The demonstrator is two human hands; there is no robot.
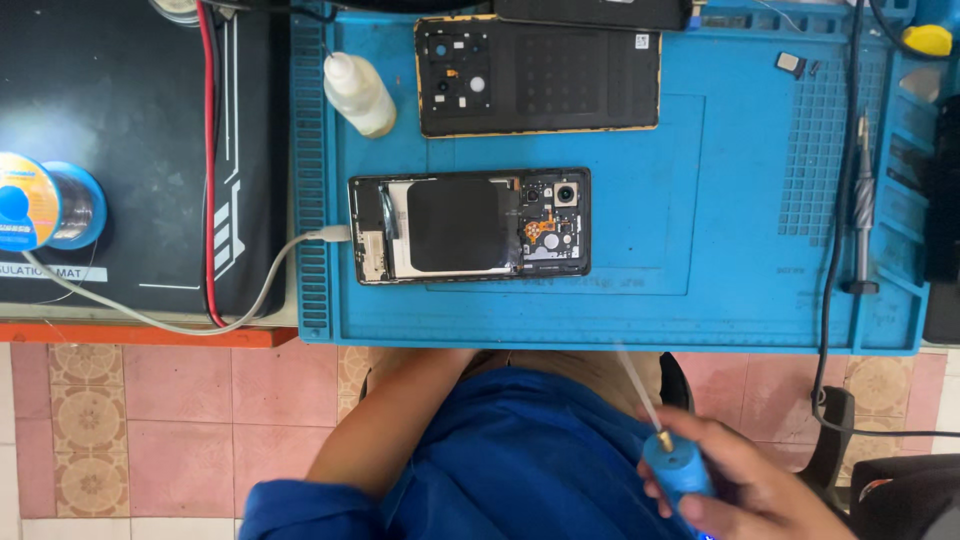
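Observation:
An opened phone [470,226] lies flat in the middle of the blue work mat [700,250], its coil and camera exposed, with a white cable [300,242] plugged into its left end. Its removed back cover [538,76] rests further back. My right hand [745,485] is low at the bottom right, below the table edge, gripping a small blue tool [677,468] with a brass collar and a thin, blurred tip pointing up. My left forearm [385,425] reaches down toward my lap; the left hand itself is hidden.
A small white squeeze bottle [358,93] stands beside the back cover. A solder spool [40,203] sits on the black mat at the left, with red and black wires [209,160] running down. A metal screwdriver [864,205] lies at the mat's right side. Tiled floor lies below.

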